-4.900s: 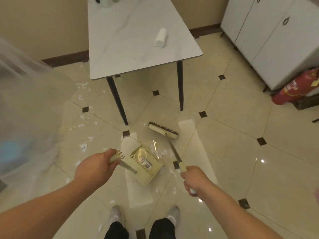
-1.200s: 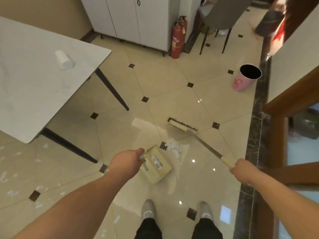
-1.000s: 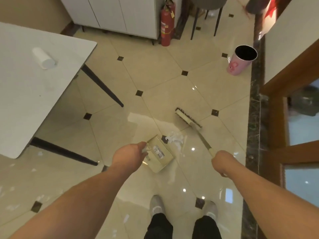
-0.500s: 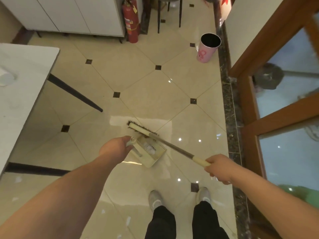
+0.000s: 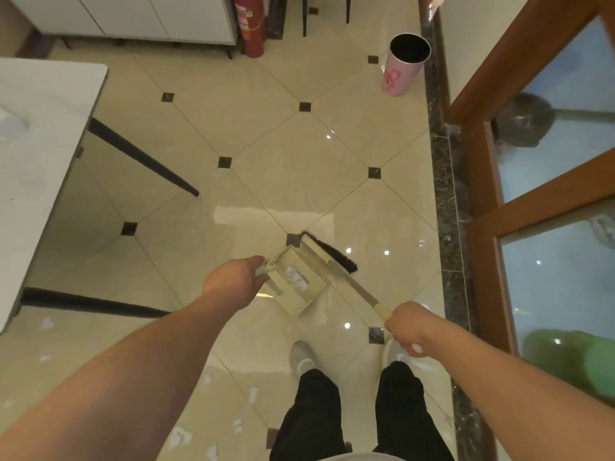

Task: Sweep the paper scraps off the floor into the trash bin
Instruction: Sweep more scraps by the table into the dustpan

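Note:
My left hand [image 5: 234,282] grips the handle of a cream dustpan [image 5: 298,281], seen from its back, above the tiled floor in front of my feet. My right hand [image 5: 407,326] holds the cream grip of a broom [image 5: 329,256]; its dark-bristled head lies against the dustpan's far right edge. What the pan holds is hidden. Small white paper scraps [image 5: 181,437] lie on the floor at lower left, near my left foot. A pink trash bin [image 5: 402,69] with a black inside stands upright at the far right, by the wall.
A white marble-topped table [image 5: 40,154] with black legs fills the left side. White cabinets [image 5: 139,18] and a red fire extinguisher [image 5: 251,24] line the far wall. A dark stone threshold [image 5: 447,201] and wood-framed glass doors [image 5: 545,181] run along the right.
The view has turned right and toward the bin. The broom head has swung from left of the dustpan to its far right edge. The dustpan now shows its back, and the scrap pile no longer shows.

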Available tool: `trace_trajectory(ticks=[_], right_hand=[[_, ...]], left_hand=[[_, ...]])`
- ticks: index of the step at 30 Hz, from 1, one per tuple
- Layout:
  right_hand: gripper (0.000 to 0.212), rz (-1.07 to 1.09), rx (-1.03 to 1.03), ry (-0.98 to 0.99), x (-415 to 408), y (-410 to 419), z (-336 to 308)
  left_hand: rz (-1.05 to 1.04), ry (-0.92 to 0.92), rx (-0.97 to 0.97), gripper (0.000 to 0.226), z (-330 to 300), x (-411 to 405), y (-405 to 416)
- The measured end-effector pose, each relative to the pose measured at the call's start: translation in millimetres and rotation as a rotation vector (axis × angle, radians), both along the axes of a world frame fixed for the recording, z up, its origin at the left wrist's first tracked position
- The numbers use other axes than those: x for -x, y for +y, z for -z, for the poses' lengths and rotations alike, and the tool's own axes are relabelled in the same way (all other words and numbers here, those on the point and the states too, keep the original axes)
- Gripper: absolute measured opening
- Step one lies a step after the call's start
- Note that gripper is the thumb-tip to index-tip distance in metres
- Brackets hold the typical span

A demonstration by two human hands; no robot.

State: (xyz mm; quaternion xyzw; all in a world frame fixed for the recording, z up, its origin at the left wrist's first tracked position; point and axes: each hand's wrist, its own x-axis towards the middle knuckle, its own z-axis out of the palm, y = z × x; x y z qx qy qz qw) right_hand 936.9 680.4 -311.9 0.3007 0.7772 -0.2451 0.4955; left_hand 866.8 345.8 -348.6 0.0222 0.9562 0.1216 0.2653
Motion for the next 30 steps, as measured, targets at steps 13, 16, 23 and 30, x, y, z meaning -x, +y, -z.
trace_trajectory(ticks=[13,16,23,30], right_hand=[[0.021,-0.007,-0.061,0.137,16,40,-29],[0.017,-0.142,-0.100,0.142,-8,13,-8],[0.036,0.253,0.094,0.015,-21,30,-16],[0.022,0.831,0.270,0.029,6,83,-72]], left_hand=[[0.056,-0.013,0.042,0.037,-4,8,22],[0.058,-0.010,0.051,0.048,-2,6,25],[0.024,0.032,0.014,0.047,-6,6,32],[0.089,0.109,0.044,0.047,-46,40,64]])
